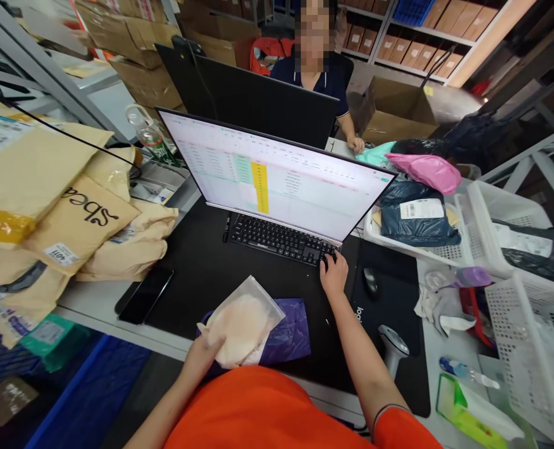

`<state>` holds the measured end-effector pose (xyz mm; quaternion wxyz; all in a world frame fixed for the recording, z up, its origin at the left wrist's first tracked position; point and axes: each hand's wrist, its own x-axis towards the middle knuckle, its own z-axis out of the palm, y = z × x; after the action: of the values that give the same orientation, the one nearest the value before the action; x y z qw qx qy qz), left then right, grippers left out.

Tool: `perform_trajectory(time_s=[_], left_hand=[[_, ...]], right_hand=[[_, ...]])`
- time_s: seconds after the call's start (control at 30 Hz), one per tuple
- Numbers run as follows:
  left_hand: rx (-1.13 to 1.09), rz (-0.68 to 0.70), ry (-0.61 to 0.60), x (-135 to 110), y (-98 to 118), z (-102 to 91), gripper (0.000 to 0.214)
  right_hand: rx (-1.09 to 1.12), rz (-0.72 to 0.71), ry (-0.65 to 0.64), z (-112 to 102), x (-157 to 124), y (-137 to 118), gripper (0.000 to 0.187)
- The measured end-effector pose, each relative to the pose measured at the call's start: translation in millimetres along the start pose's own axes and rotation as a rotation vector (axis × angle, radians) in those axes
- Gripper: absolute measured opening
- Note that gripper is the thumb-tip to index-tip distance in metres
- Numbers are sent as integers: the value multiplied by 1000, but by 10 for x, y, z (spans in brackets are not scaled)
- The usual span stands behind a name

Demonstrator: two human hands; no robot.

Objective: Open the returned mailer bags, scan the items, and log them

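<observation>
1. Watching over the head cam: my left-hand grip point(204, 357) is clamped on a clear zip bag point(246, 324) with something pale pink inside, thumb on top. The bag's at the near edge of the surface point(78, 312), partly covering a purple mailer point(289, 333).
2. My right-hand grip point(334, 274) isn't holding anything. Fingers are a bit apart, resting on the right end of the black keyboard point(270, 242).
3. The surface itself is pale with a big black mat point(188, 305) on it. Phone point(146, 296) on the left, a monitor point(300, 187) showing a spreadsheet behind the keyboard; text's too small for me to read.
4. Right side: mouse point(370, 282) on a dark pad point(405, 280), barcode scanner point(392, 342) nearer me, then white baskets point(523, 324) past those. A dark parcel point(412, 215) with a white label sits in one, pink bag point(427, 173) just behind it.
5. Left side is a messy heap of tan mailers point(80, 221), with a bottle point(151, 134) just behind.
6. Room looks like a stockroom, tbh. A co-worker in a navy top point(284, 70) is across from me behind another monitor point(258, 93), with an open carton point(392, 125) nearby and shelves of boxes point(408, 50) further back.
</observation>
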<state>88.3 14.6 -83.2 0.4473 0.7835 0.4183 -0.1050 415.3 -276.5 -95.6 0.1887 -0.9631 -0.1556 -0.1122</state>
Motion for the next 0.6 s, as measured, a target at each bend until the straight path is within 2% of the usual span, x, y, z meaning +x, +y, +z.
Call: perform_trajectory(time_s=[0.2, 0.37, 0.6], left_hand=[[30, -27, -3, 44, -32, 31, 35], [-4, -18, -33, 60, -77, 34, 36], [7, -37, -26, 26, 20, 36, 35]], right_hand=[[41, 22, -61, 34, 134, -75, 50], [78, 70, -9, -4, -82, 23, 50], [9, -71, -18, -23, -273, 76, 42]])
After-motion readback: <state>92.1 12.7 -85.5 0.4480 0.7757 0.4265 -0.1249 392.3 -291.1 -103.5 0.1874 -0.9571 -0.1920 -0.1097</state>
